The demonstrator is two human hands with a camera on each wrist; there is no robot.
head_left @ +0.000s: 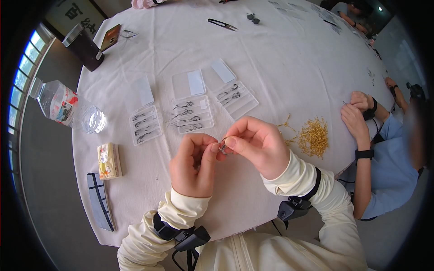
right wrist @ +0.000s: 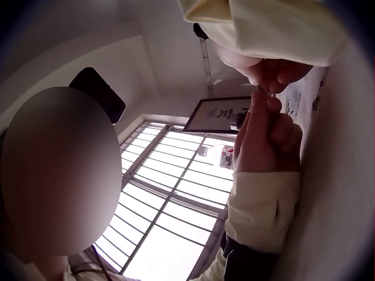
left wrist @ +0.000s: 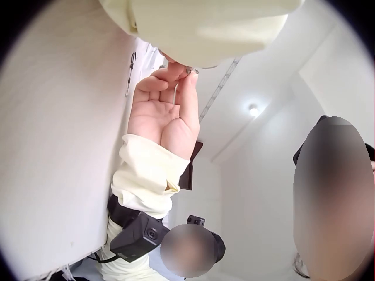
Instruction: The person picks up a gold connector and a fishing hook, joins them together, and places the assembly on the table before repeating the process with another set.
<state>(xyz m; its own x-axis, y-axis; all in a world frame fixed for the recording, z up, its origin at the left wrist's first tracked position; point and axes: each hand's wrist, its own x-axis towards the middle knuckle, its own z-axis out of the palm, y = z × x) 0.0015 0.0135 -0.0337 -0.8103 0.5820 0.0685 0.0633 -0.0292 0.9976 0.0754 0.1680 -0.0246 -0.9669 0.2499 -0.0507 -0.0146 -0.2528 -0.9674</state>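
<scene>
My left hand [head_left: 194, 165] and right hand [head_left: 260, 144] meet fingertip to fingertip over the near part of the table. Between thumbs and fingertips they pinch a small silver-grey metal piece [head_left: 222, 146]; its kind cannot be told, as the fingers cover most of it. In the left wrist view the right hand [left wrist: 164, 108] shows its palm, with the metal piece [left wrist: 191, 71] at the tips. The left hand [right wrist: 266, 137] appears upright in the right wrist view. Just beyond the hands lie clear plastic boxes [head_left: 203, 118] with open lids, holding dark, thin, looped bundles.
A pile of small gold-coloured pieces [head_left: 314, 139] lies right of my right hand. Down the left side stand a tumbler [head_left: 83, 47], a water bottle [head_left: 61, 106], a tissue pack [head_left: 109, 160] and a phone [head_left: 100, 201]. Black snips [head_left: 221, 24] lie farther back. Another person [head_left: 389, 149] sits at right.
</scene>
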